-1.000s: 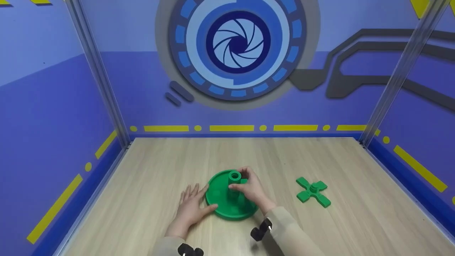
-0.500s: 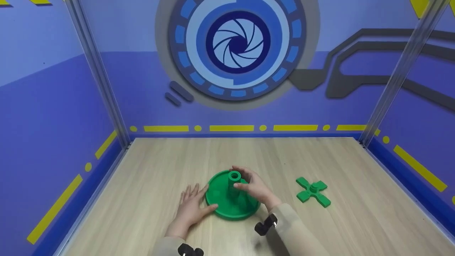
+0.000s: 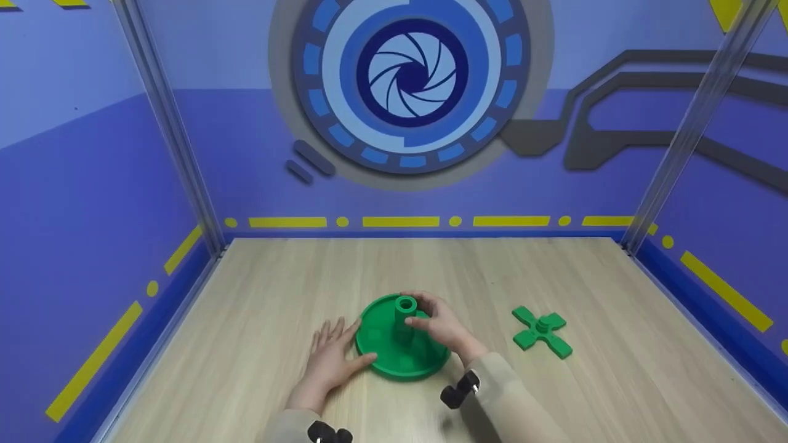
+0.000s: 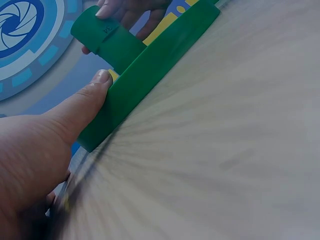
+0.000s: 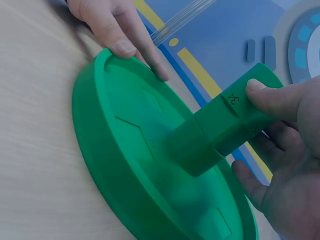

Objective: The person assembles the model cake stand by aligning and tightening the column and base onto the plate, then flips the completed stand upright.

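Observation:
A green round tray-like base [image 3: 385, 363] with a raised rim lies flat on the table. From its middle rises a green hollow post [image 3: 403, 315], upright, marked "3A" in the right wrist view [image 5: 215, 122]. My right hand [image 3: 443, 323] holds the upper post, thumb on the near side and fingers around the far side. At the base's left edge my left hand [image 3: 332, 363] rests with fingers spread; its thumb touches the rim, as the left wrist view also shows on the base [image 4: 145, 75]. How the post meets the base is partly in shadow.
To the right lies a green cross-shaped piece [image 3: 542, 332] with a stepped stub at its centre. The light wooden table [image 3: 277, 277] is bounded by blue printed panels [image 3: 111, 246] at the left, back and right. Each wrist carries a black camera [image 3: 460, 389].
My right hand has shifted slightly right, and its fingers have moved round behind the post over the last second. The left hand, base and cross-shaped piece stay in place.

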`<action>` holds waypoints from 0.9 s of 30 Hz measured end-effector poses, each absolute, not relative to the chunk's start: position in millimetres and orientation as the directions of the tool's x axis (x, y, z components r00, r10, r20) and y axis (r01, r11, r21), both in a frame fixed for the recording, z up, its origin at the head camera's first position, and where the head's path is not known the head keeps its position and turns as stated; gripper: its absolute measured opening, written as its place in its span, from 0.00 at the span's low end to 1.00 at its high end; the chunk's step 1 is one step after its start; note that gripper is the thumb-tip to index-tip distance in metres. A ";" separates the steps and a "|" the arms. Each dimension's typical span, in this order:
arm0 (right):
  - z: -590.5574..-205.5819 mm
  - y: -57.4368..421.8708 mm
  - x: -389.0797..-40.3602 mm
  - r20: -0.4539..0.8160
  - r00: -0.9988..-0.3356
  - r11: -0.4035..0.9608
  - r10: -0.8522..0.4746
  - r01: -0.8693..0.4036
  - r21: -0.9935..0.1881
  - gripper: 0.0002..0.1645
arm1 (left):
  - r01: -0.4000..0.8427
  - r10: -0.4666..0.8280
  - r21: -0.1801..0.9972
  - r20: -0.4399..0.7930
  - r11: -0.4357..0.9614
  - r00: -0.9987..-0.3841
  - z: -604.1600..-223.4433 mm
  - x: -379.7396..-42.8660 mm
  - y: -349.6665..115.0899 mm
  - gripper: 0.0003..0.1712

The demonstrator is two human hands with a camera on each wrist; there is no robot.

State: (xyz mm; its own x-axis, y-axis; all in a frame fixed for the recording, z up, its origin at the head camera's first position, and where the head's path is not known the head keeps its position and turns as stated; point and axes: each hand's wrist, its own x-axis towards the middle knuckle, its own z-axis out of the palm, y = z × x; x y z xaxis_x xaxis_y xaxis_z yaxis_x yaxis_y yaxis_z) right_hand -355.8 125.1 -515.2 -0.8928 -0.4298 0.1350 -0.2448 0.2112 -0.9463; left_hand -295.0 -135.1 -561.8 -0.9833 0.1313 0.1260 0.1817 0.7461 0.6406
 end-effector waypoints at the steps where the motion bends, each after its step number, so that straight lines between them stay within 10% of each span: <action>1: -515.4 124.8 -355.5 0.142 -0.895 0.217 -0.422 -0.252 -0.943 0.31 | 0.184 0.132 0.639 0.129 0.747 -0.983 -562.1 -295.3 -135.1 0.52; 27: -521.3 111.7 -353.7 0.193 -0.962 0.306 -0.193 -0.246 -0.920 0.32 | 0.187 0.137 0.625 0.128 0.758 -0.982 -562.5 -296.0 -134.5 0.52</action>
